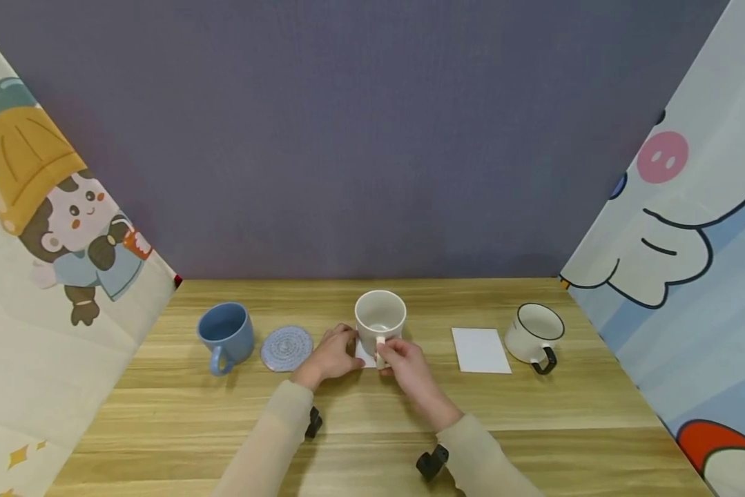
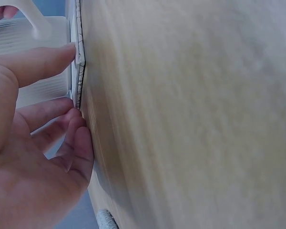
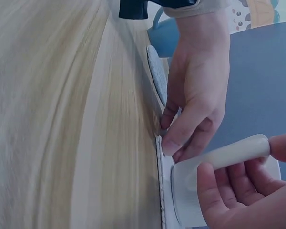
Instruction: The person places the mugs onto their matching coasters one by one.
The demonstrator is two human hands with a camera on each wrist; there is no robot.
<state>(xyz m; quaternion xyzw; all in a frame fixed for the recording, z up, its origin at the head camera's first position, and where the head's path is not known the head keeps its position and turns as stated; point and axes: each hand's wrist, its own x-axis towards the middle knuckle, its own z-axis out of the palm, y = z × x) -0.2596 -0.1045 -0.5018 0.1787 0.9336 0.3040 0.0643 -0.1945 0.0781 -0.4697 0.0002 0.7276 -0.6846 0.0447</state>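
A white mug [image 1: 372, 324] stands at the table's middle on a square white coaster [image 1: 364, 356], its handle toward the person. My right hand [image 1: 411, 369] pinches the mug handle [image 3: 238, 151] between thumb and fingers. At the coaster's left side is my left hand [image 1: 331, 355]. In the left wrist view its thumb [image 2: 43, 64] lies on the coaster's near corner, and the curled fingers touch the edge farther back, so the coaster is held between them. The mug hides most of the coaster's top.
To the left are a round blue woven coaster [image 1: 287, 348] and a blue mug [image 1: 229, 335]. Right of the hands lies another square white coaster [image 1: 480, 351], beside a white mug with black rim and handle [image 1: 527, 338]. A grey-blue panel [image 1: 372, 152] stands behind the wooden table [image 1: 161, 421].
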